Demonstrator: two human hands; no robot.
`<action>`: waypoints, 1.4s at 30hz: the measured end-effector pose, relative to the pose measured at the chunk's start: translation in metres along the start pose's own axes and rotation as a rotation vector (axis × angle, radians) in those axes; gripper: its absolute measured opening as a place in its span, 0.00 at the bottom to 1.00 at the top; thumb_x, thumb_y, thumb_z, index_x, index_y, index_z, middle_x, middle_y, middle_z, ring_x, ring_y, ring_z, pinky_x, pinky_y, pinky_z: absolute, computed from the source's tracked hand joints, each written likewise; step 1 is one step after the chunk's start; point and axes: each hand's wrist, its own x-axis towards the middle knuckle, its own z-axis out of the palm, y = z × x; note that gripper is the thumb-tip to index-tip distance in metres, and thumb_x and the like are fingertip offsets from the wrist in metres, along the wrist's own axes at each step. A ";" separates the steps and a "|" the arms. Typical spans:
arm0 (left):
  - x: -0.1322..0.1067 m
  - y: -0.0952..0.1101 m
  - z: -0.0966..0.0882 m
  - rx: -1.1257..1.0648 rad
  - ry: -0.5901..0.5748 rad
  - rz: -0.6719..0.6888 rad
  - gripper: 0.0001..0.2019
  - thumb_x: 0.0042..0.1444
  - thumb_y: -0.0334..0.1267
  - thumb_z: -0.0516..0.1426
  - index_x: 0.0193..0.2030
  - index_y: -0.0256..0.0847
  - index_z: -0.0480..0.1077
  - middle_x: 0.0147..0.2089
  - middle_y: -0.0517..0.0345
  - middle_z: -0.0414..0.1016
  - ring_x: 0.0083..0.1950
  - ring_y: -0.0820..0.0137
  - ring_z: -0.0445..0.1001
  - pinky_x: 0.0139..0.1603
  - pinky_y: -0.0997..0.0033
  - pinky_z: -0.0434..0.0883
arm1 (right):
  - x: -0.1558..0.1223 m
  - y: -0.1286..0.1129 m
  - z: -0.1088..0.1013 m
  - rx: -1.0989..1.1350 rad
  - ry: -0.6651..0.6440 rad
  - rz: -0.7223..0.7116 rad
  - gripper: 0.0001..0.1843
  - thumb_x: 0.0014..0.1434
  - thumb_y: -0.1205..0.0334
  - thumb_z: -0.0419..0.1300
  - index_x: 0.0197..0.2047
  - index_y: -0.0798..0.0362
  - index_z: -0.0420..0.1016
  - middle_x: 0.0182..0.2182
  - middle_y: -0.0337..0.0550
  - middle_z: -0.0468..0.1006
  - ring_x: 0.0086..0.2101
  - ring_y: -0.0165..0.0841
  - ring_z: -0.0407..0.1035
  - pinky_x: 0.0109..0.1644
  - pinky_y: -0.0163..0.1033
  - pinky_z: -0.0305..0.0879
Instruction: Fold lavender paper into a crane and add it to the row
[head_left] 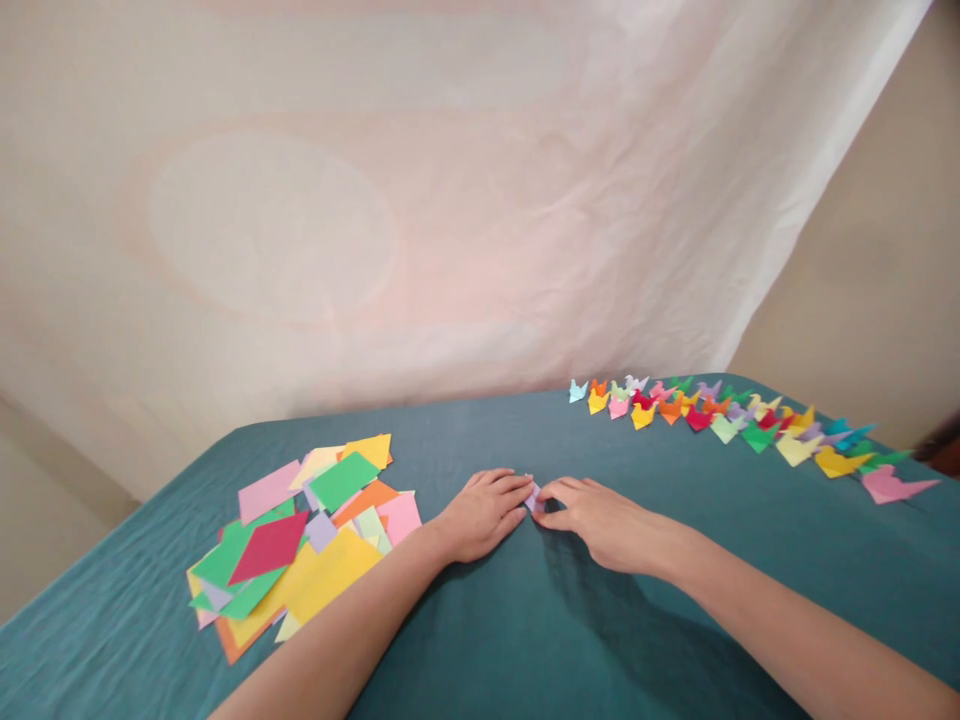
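A small lilac piece of folded paper [533,497] lies on the teal cloth between my hands, mostly covered by fingers. My left hand [486,512] rests palm down, its fingertips and thumb closed on the paper's left edge. From the other side, my right hand [592,515] pinches the right edge between thumb and fingers. The exact folds are too small to make out.
Loose coloured paper sheets [322,570] lie in an overlapping pile left of my left forearm. Several folded paper birds [726,428] stand in rows at the back right of the cloth-covered table [480,640]. A pale cloth [480,200] hangs behind.
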 end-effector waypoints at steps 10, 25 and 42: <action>0.002 -0.002 0.003 0.045 0.023 -0.054 0.20 0.65 0.43 0.40 0.63 0.48 0.54 0.63 0.59 0.58 0.63 0.64 0.55 0.61 0.60 0.54 | 0.003 -0.001 0.002 -0.014 -0.002 0.023 0.30 0.46 0.79 0.50 0.51 0.51 0.71 0.55 0.50 0.64 0.54 0.41 0.57 0.53 0.44 0.58; 0.001 0.009 0.004 0.085 0.179 -0.233 0.16 0.56 0.45 0.53 0.48 0.39 0.69 0.51 0.52 0.70 0.53 0.62 0.65 0.54 0.62 0.62 | 0.003 0.004 0.003 0.022 -0.029 -0.013 0.31 0.49 0.77 0.51 0.56 0.50 0.67 0.58 0.50 0.62 0.54 0.41 0.58 0.54 0.46 0.57; 0.001 0.031 0.004 0.150 0.115 -0.236 0.13 0.60 0.37 0.47 0.44 0.40 0.70 0.47 0.52 0.71 0.48 0.62 0.68 0.48 0.62 0.67 | 0.003 0.008 0.005 0.058 0.031 -0.001 0.28 0.53 0.75 0.51 0.55 0.44 0.68 0.55 0.46 0.66 0.52 0.39 0.59 0.55 0.45 0.55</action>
